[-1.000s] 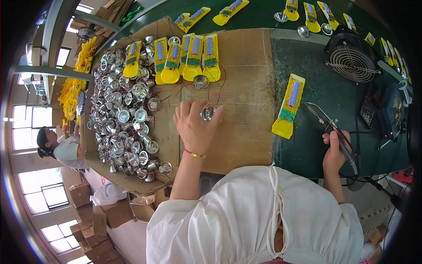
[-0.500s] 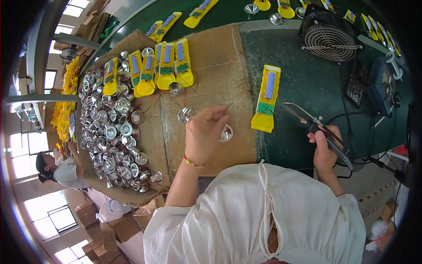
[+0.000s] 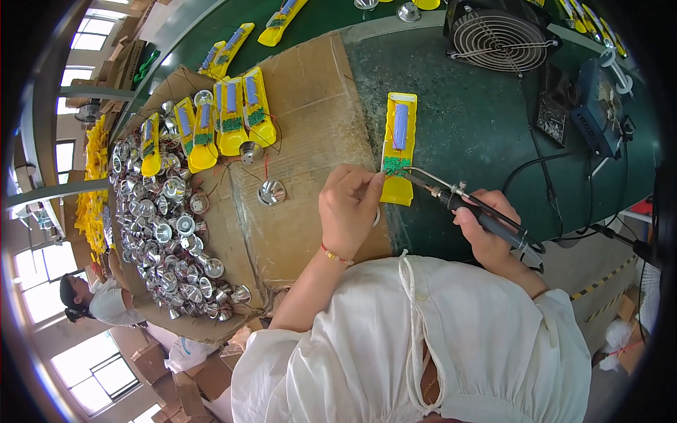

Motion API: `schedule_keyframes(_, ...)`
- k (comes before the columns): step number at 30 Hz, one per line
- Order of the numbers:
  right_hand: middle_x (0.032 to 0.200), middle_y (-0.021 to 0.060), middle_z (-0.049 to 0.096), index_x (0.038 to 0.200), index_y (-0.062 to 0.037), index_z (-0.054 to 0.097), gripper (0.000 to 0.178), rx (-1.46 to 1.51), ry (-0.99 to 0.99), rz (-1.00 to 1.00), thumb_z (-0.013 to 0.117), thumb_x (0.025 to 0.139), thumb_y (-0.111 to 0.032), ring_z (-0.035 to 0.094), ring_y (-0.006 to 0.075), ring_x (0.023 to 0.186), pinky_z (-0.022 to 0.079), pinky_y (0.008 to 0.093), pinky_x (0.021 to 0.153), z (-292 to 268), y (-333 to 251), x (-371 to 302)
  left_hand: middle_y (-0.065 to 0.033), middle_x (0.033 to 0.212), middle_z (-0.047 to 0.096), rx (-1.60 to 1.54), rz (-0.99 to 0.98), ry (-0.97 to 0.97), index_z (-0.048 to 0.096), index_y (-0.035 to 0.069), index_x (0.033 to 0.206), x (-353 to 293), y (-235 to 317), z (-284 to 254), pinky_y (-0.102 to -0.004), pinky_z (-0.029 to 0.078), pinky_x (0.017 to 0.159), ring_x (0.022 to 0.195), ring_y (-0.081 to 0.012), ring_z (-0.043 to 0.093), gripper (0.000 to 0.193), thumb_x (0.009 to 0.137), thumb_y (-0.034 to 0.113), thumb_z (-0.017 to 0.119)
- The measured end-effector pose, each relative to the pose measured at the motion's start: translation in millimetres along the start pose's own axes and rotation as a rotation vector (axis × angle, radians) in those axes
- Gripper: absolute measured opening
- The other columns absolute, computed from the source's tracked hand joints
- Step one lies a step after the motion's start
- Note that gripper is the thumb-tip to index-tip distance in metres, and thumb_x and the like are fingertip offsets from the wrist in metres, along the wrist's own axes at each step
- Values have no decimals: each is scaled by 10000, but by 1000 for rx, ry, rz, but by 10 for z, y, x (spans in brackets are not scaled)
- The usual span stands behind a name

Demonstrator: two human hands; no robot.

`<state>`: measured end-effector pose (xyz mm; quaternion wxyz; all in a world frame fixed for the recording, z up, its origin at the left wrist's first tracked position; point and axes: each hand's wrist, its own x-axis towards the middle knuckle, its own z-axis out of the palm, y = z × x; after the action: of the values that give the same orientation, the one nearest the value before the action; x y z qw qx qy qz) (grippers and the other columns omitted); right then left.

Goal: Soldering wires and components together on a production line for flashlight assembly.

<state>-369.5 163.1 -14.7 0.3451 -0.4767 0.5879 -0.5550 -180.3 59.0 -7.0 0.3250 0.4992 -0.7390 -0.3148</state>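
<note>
My left hand (image 3: 350,211) pinches a thin wire against the green circuit board (image 3: 396,166) of a yellow plastic housing (image 3: 398,192). A blue-purple battery cell (image 3: 400,127) lies in that housing, which rests on the green mat. In my right hand (image 3: 491,229) is a soldering iron (image 3: 451,200) with a curved thin metal tube alongside; its tip meets or nearly meets the board near my left fingertips. Part of a silver reflector cup (image 3: 376,216) shows beside my left hand, mostly hidden. Another reflector cup (image 3: 271,192) with a red wire lies on the cardboard.
A heap of silver reflector cups (image 3: 176,233) fills the cardboard's left side, with several yellow housings (image 3: 229,120) along its far edge. A black fan (image 3: 501,42) and a blue box (image 3: 599,106) with cables stand at far right. A person (image 3: 106,296) works at far left.
My left hand has brought the wire rightward to the circuit board. The right hand has moved the soldering iron left, onto or close to the same board. The whole view has shifted somewhat.
</note>
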Motion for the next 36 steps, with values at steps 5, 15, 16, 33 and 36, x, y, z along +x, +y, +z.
schedule_keyframes(5, 674, 67, 615, 843, 26, 532, 162, 64, 23, 47, 646, 786, -75, 573, 85, 571, 461, 217, 520, 69, -33, 65, -99, 691, 573, -37, -29, 25, 599, -9, 717, -22, 5, 44, -269, 461, 523, 560, -194, 584, 93, 771, 55, 640)
schedule_keyframes(15, 687, 80, 612, 850, 23, 534, 165, 213, 108, 148, 651, 787, -75, 576, 92, 583, 471, 218, 532, 167, 78, 73, -96, 744, 592, 2, -36, 7, 592, -33, 752, -26, -35, 76, -243, 443, 560, 605, -153, 562, 102, 784, 56, 630)
schedule_keyframes(16, 687, 80, 612, 850, 23, 534, 165, 212, 107, 148, 651, 787, -75, 576, 92, 583, 471, 218, 532, 164, 69, 74, -96, 742, 591, 8, -33, 13, 592, -33, 750, -27, -42, 78, -245, 442, 558, 604, -154, 561, 99, 782, 53, 630)
schedule_keyframes(33, 724, 124, 614, 887, 30, 520, 185, 251, 124, 144, 629, 809, -97, 589, 127, 623, 486, 238, 568, 41, 19, 21, -89, 690, 583, -141, -119, 84, 607, 13, 712, -66, -49, 70, -262, 430, 519, 567, -203, 569, 89, 752, 75, 658)
schedule_keyframes(36, 726, 125, 615, 888, 30, 520, 184, 275, 125, 162, 628, 810, -97, 589, 127, 622, 488, 239, 571, 18, 20, 17, -89, 785, 601, -292, -93, 129, 644, 15, 762, -36, -25, 10, -274, 436, 564, 667, -219, 568, 75, 733, 77, 676)
